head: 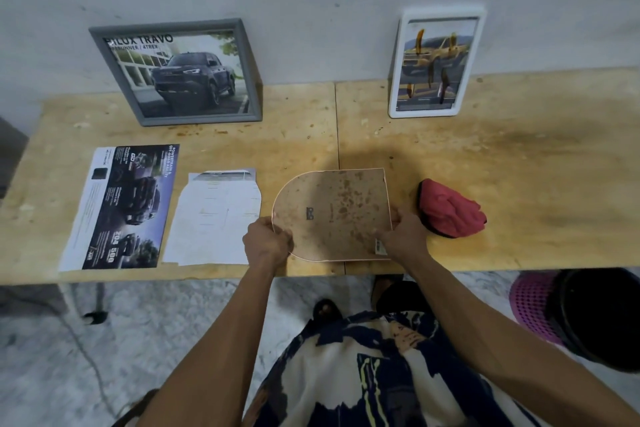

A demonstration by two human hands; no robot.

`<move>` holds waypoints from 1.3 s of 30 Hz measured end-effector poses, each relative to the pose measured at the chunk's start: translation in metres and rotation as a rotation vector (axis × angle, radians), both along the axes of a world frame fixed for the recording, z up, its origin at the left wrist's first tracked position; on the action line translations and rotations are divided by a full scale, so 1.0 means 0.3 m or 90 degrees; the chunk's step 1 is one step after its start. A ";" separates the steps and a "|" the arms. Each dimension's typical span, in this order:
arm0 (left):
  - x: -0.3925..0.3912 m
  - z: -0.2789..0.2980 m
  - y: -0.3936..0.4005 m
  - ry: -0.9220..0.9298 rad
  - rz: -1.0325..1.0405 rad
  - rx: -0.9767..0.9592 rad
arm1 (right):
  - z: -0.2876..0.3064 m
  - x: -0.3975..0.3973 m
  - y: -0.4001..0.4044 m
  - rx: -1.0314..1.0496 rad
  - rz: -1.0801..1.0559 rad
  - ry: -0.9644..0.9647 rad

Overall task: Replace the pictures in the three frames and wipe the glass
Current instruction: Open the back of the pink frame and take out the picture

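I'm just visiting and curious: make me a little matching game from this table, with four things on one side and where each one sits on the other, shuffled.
Things:
1. grey frame
2. white frame
3. red cloth
4. arch-shaped frame

Places:
A. lying on the table to the right of the arch-shaped frame
B. leaning on the wall at the back left
C. gripped at its near edge by the left hand and the right hand
D. leaning on the wall at the back right

Pairs: 1-B, 2-D, 3-A, 4-C
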State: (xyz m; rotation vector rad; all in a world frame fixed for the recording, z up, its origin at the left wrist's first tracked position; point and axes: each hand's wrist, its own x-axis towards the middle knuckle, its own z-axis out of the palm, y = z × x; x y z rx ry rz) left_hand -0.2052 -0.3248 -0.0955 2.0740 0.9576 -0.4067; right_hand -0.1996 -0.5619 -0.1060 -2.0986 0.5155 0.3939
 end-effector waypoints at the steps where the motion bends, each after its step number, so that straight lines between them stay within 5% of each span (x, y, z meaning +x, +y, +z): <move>1: -0.001 0.000 -0.007 0.001 -0.013 0.018 | -0.005 0.003 0.002 -0.022 0.017 -0.002; 10: -0.006 -0.027 -0.048 0.029 -0.224 0.172 | -0.041 -0.014 0.009 -0.147 0.167 0.004; 21: 0.128 -0.012 -0.099 0.197 -0.010 0.133 | -0.056 -0.009 0.006 -0.199 0.209 0.033; 27: 0.153 -0.031 -0.099 0.178 0.083 0.164 | -0.065 -0.008 0.002 -0.227 0.238 0.023; 33: 0.157 -0.049 -0.051 0.191 0.055 0.034 | -0.074 -0.010 -0.002 -0.249 0.274 0.003; 37: 0.183 -0.323 0.083 0.181 0.083 -0.043 | -0.070 -0.008 -0.005 -0.265 0.286 0.007; 39: 0.173 -0.237 0.068 0.165 0.061 -0.090 | -0.067 -0.007 -0.007 -0.268 0.288 0.009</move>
